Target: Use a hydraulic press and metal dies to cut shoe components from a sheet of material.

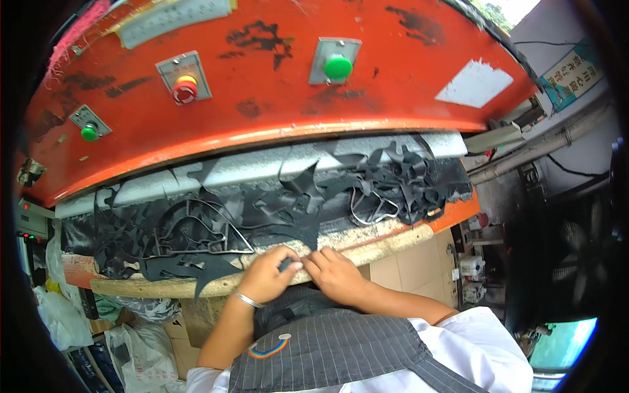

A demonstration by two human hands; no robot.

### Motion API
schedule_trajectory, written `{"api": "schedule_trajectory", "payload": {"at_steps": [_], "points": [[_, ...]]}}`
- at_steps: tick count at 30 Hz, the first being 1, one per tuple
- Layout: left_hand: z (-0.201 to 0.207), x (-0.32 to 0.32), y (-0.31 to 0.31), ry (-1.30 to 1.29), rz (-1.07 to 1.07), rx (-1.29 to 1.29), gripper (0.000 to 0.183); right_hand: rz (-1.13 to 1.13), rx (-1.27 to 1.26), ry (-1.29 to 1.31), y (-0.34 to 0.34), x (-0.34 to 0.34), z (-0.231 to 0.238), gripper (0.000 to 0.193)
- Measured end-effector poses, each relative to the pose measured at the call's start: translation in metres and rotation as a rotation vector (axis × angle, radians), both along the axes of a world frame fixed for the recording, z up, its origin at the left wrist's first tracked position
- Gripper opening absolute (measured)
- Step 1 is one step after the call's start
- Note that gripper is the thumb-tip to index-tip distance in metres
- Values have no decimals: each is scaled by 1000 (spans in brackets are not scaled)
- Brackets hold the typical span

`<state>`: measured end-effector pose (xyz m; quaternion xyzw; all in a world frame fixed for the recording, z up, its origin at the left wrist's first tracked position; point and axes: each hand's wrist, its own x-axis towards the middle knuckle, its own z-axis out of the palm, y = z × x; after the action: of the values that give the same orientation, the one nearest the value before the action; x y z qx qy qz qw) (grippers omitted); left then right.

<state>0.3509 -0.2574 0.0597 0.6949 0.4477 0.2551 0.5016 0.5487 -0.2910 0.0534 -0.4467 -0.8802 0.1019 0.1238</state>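
Observation:
My left hand (267, 274), with a bracelet at its wrist, is closed at the table's front edge, a bit of dark material showing between thumb and fingers. Right beside it, my right hand (335, 276) has its fingers pinched at the lower end of a black sheet scrap (313, 236). The fingertips of both hands nearly meet. Beyond them lies a tangle of black cut-out sheet scraps (288, 196). A large metal cutting die (206, 251) rests among the scraps to the left, and a smaller curved cutting die (375, 221) to the right.
Behind the worktable (386, 247) stands an orange machine front (262, 85) with green buttons (338, 67) and a red stop button (185, 90). Plastic bags (141, 350) hang and lie at lower left. A dark fan (576, 252) stands at right.

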Motion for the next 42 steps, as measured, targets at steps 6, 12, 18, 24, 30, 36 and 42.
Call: {"api": "schedule_trajectory", "payload": {"at_steps": [6, 12, 18, 24, 30, 36, 42], "points": [[1, -16, 19, -2, -113, -70, 18, 22, -84, 13, 22, -4, 4, 30], [6, -39, 7, -85, -140, -434, 18, 134, -332, 155, 124, -8, 60, 39], [1, -34, 19, -55, -226, -614, 22, -191, 142, 140, 252, -61, -1, 42], [-10, -40, -4, -75, -193, -584, 26, -49, 169, 325, 237, -43, 10, 30], [11, -30, -6, -183, -23, -693, 14, -324, 134, 373, 263, 64, 39, 38], [26, -20, 11, -198, -2, -505, 13, -18, -100, 215, 261, 64, 32, 41], [9, 7, 8, -211, 28, -520, 13, -402, -138, 372, 255, 65, 37, 44]]}}
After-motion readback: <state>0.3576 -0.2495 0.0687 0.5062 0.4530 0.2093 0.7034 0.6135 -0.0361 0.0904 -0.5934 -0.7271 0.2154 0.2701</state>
